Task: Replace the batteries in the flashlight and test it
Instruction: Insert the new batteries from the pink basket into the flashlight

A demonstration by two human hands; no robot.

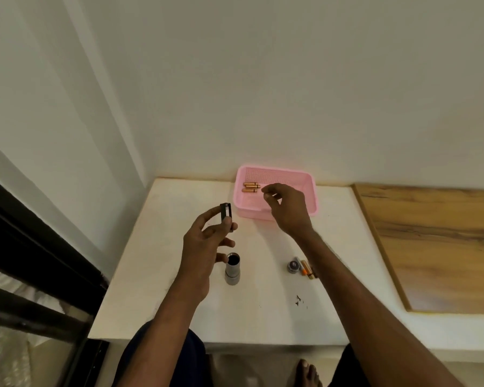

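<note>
The flashlight (232,268) stands upright near the table's (157,289) middle, grey, its open end up and hollow, so it is already dismantled. Its cap (293,265) and spent batteries (306,270) lie to the right. The left hand (204,247) grips the black battery holder (226,216). The right hand (287,208) hovers in the pink basket (310,191) beside about 3 copper batteries (250,187), fingers curled; whether they pinch anything I cannot tell. Loading, reassembly and testing remain.

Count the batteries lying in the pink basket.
3 batteries, side by side in the pink basket's far-left corner; the right hand may hide more.
</note>
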